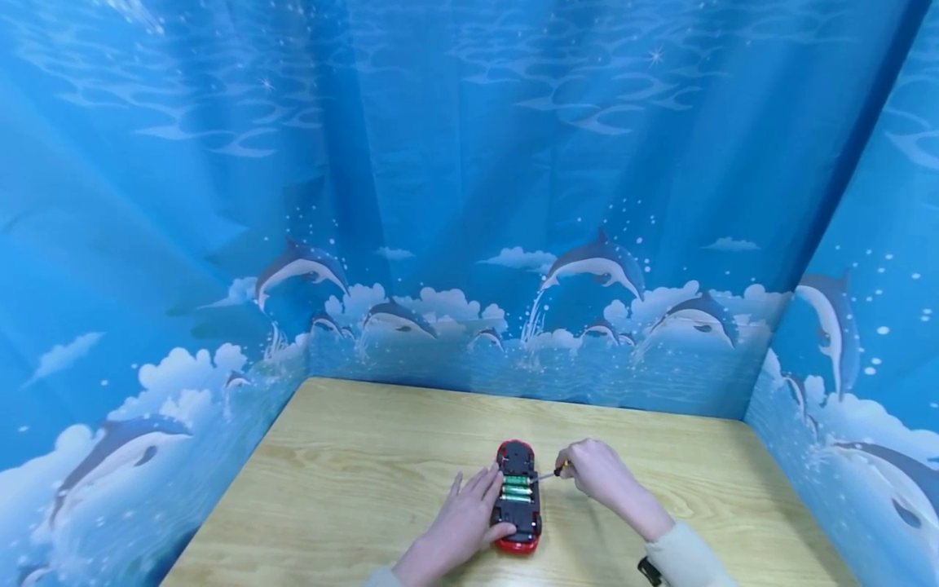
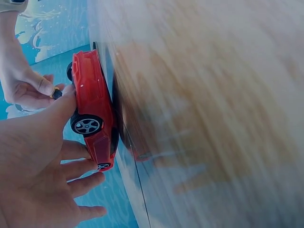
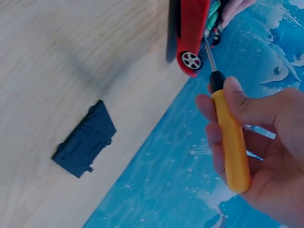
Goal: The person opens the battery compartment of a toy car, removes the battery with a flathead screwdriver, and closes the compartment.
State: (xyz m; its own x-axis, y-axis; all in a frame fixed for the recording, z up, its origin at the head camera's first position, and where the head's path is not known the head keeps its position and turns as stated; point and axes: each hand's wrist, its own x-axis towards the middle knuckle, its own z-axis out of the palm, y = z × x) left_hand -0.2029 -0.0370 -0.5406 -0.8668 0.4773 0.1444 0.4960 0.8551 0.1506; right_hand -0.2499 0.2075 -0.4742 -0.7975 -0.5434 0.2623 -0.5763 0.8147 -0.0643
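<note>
A red toy car (image 1: 517,509) lies upside down on the wooden table, its black underside facing up. Three green batteries (image 1: 517,490) sit side by side in its open compartment. My left hand (image 1: 464,522) rests against the car's left side, fingers fairly straight and thumb on the underside. With my right hand (image 1: 597,470) I grip a screwdriver (image 3: 230,142) by its yellow handle. The metal shaft reaches the right edge of the battery compartment; the exact contact of the tip is hard to make out.
A black battery cover (image 3: 85,140) lies loose on the table, seen in the right wrist view. The wooden table (image 1: 352,456) is bordered at the back and sides by blue dolphin-print curtains (image 1: 469,204).
</note>
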